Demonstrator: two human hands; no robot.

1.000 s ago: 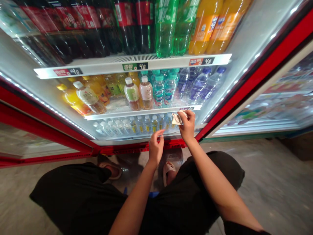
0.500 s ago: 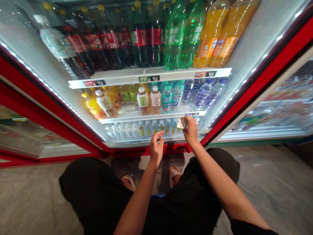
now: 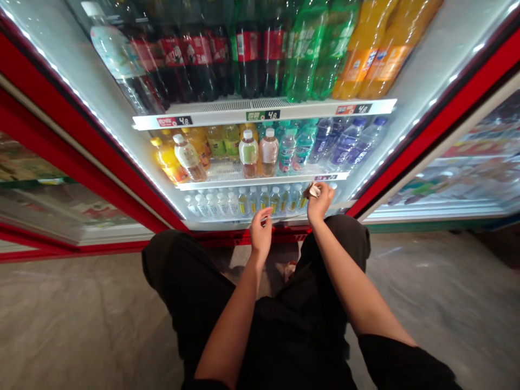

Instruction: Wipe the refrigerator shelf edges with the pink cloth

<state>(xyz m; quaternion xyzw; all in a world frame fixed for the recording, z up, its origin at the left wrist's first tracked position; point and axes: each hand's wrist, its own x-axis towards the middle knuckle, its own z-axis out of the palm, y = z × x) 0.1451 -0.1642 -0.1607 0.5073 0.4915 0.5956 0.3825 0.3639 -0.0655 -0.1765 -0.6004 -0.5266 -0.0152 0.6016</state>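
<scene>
My right hand is closed on a small crumpled whitish piece, like a cloth or tissue, in front of the bottom shelf's right part. To its left, my left hand has its fingers curled and thumb near the fingertips; anything between them is too small to make out. Both hands are before the lowest row of small clear bottles. Just above them runs the middle shelf, holding tea bottles, teal-labelled bottles and purple-labelled bottles.
The upper shelf bears large cola bottles, green bottles and orange bottles. A red frame borders the cooler on the right. My bent knees are close to its lower edge.
The view has shifted, so the shelves appear slightly higher and further right. My knees are closer together. My right hand still holds the crumpled piece, and my left hand remains curled.
</scene>
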